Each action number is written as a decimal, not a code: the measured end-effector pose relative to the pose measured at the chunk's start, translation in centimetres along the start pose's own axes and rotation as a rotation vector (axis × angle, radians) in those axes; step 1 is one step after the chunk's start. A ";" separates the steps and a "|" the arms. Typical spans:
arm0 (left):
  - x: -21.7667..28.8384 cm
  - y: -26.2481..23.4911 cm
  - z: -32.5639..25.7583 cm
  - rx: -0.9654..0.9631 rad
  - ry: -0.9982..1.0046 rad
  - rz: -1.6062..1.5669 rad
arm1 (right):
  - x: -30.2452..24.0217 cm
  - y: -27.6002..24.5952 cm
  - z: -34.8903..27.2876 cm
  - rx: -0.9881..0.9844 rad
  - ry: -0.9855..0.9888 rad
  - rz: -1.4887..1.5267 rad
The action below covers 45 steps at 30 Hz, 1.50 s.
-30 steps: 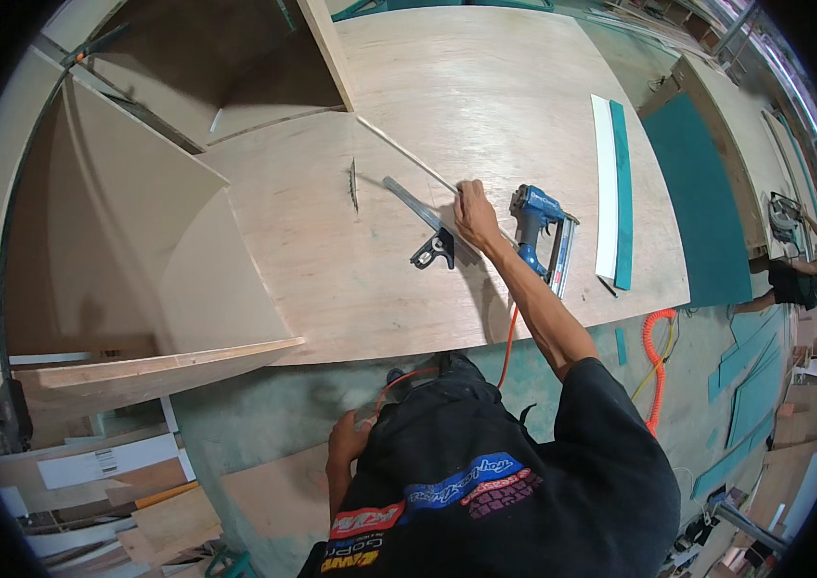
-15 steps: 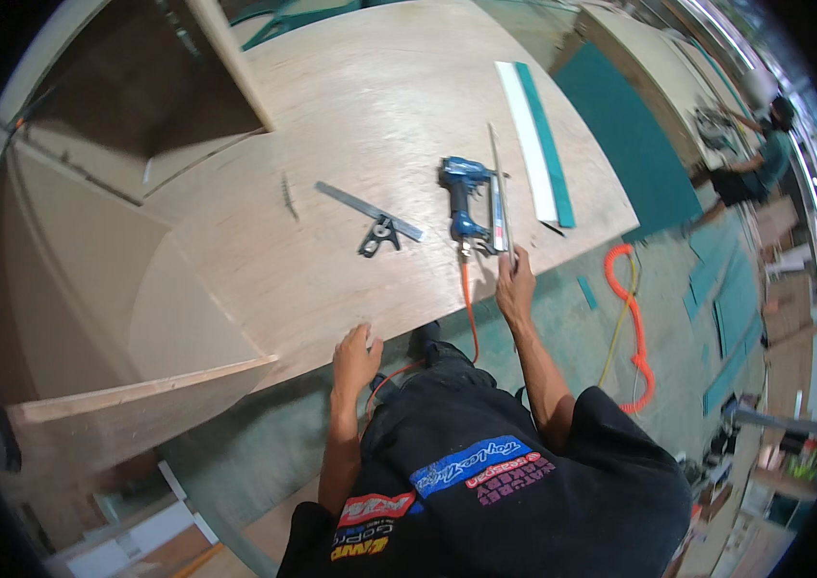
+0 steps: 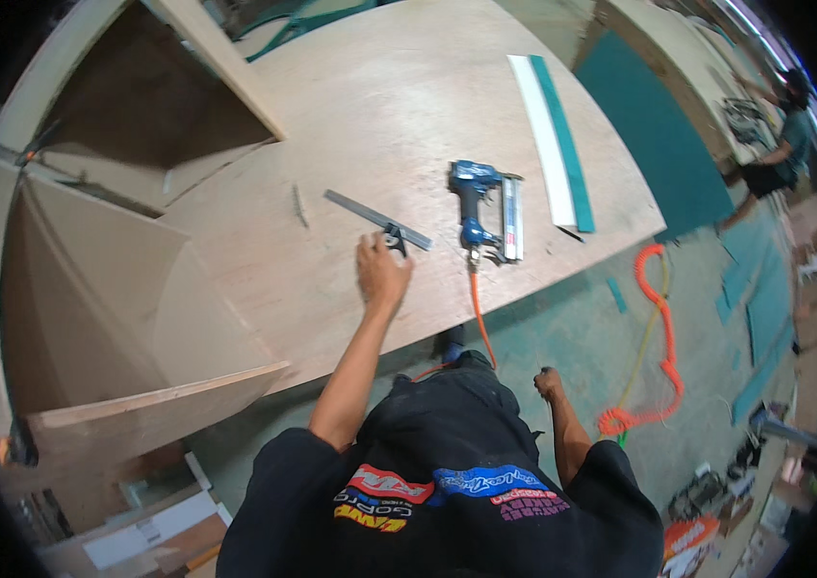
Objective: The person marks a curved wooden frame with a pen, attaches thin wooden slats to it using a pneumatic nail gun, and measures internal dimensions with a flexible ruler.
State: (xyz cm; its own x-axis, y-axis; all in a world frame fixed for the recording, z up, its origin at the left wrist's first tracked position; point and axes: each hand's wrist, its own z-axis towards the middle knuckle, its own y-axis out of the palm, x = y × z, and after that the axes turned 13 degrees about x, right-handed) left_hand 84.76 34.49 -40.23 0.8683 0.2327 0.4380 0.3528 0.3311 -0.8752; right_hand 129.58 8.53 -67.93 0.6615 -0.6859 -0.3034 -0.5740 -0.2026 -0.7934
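One left hand (image 3: 381,273), fingers released, touching combination square (image 3: 384,223); right hand (image 3: 550,383) clenched.

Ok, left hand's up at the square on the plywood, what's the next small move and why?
Probably close the left hand on the square at its dark head: the fingers already lie at that end, while the blade lies flat and free on the plywood. The right hand hangs off the panel, away from the nailer.
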 end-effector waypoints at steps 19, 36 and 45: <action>-5.0 -2.0 -9.8 -0.022 0.042 0.035 | -20.2 -14.4 3.7 0.673 -0.327 0.662; -4.1 -8.4 -20.7 0.237 -0.028 -0.170 | -35.7 -17.8 12.6 0.502 -0.970 0.243; -6.1 -10.2 -28.2 0.367 -0.031 -0.112 | -27.5 -18.7 29.4 0.216 -1.730 -0.423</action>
State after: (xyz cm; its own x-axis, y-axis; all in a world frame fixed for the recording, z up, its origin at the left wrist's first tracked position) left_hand 85.68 3.93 -39.72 0.8186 0.2018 0.5378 0.2922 0.6598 -0.6923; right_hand 136.24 51.73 -60.27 0.5155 0.8483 -0.1214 -0.2763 0.0304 -0.9606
